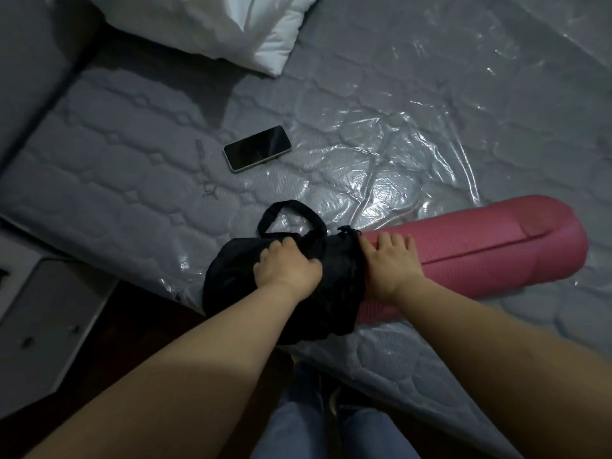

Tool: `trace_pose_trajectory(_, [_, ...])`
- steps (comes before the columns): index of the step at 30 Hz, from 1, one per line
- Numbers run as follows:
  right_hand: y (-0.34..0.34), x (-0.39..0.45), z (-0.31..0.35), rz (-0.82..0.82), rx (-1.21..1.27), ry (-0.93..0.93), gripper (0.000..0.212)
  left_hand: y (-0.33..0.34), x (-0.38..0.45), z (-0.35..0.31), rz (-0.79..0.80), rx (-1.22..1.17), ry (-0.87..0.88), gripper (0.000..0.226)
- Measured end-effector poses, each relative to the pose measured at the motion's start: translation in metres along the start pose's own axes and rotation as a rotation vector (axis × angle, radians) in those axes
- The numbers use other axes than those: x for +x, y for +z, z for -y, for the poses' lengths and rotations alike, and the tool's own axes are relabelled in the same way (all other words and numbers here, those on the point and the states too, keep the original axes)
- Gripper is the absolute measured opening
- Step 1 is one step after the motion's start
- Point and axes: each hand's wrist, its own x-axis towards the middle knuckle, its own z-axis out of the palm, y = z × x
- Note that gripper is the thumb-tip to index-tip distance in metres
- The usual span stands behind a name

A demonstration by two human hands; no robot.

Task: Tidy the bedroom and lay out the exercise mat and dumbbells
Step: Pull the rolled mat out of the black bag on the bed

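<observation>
A rolled pink exercise mat [490, 250] lies on the plastic-covered mattress [364, 134], its near end still inside a black carry bag [231, 279]. My left hand [286, 268] grips a bunch of the bag's fabric near its strap. My right hand [392, 266] rests flat on the mat just beyond the bag's mouth, fingers straight. No dumbbells are in view.
A dark phone [257, 148] lies on the mattress beyond the bag. A white pillow [231, 28] sits at the head of the bed. A grey low cabinet [46, 313] and dark floor lie left of the bed's edge. My legs stand against the bed.
</observation>
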Motion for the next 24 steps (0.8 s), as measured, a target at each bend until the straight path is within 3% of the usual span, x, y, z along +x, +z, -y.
trace_pose_trajectory(4, [0.016,-0.005,-0.003,-0.049,-0.004,-0.024,0.094,0.024,-0.004,-0.007,-0.05,0.191,0.034,0.045])
trace_pose_trajectory(8, [0.029,-0.011,-0.014,-0.027,0.09,-0.105,0.092,0.027,-0.003,0.002,-0.137,0.193,0.055,0.019])
trace_pose_trajectory(13, [0.035,-0.026,-0.01,-0.072,0.099,-0.039,0.081,0.014,-0.002,0.045,-0.19,0.189,0.01,0.01])
trace_pose_trajectory(15, [0.032,-0.027,-0.003,-0.051,0.083,-0.001,0.08,0.016,-0.006,0.049,-0.192,0.142,0.021,0.011])
trace_pose_trajectory(18, [0.018,-0.021,0.004,0.08,0.046,0.044,0.105,0.019,-0.012,0.05,-0.127,0.073,0.035,0.022])
trace_pose_trajectory(21, [0.0,-0.009,0.008,0.241,-0.029,-0.016,0.112,0.021,-0.02,0.049,-0.067,0.04,0.026,0.041])
trace_pose_trajectory(24, [-0.004,-0.004,0.014,0.335,0.112,-0.127,0.115,0.019,-0.023,0.041,-0.032,-0.006,-0.04,0.045])
